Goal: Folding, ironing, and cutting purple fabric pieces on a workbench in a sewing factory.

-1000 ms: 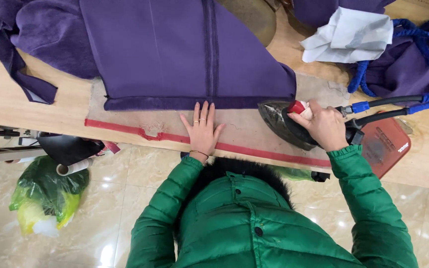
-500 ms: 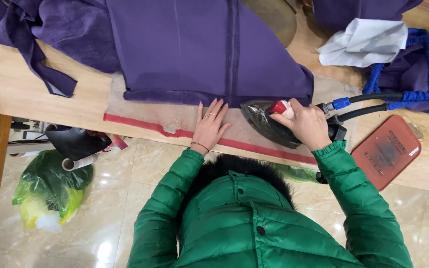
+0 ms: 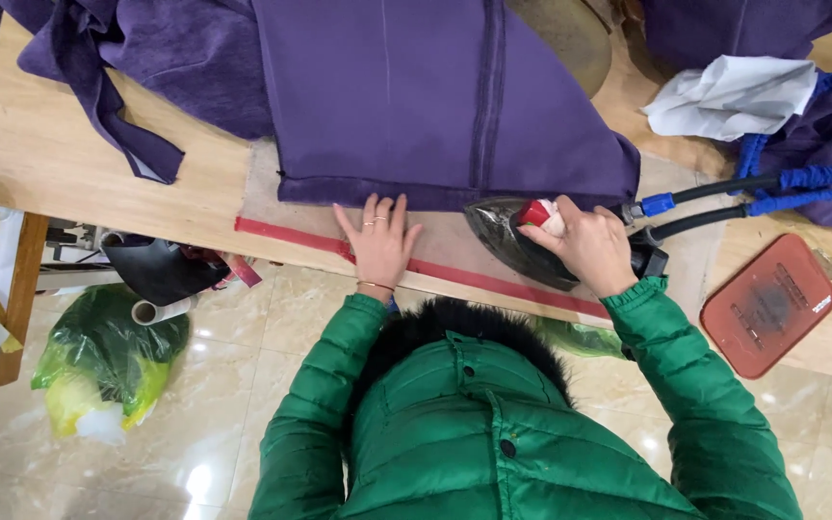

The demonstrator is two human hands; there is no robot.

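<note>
While the right hand (image 3: 585,246) grips the dark steam iron (image 3: 517,241) by its handle, nose at the hem of the purple garment (image 3: 435,106), the left hand (image 3: 377,246) lies flat and empty, fingers spread, beside the iron, steadying the pressing pad (image 3: 445,241) just below that hem.

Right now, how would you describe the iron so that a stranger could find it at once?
Look at the wooden table with the big purple cloth spread on it. At the cloth's near right corner, the right hand grips the iron. It is the only dark, pointed, shiny thing there, with blue-ended hoses trailing from its back.
</note>
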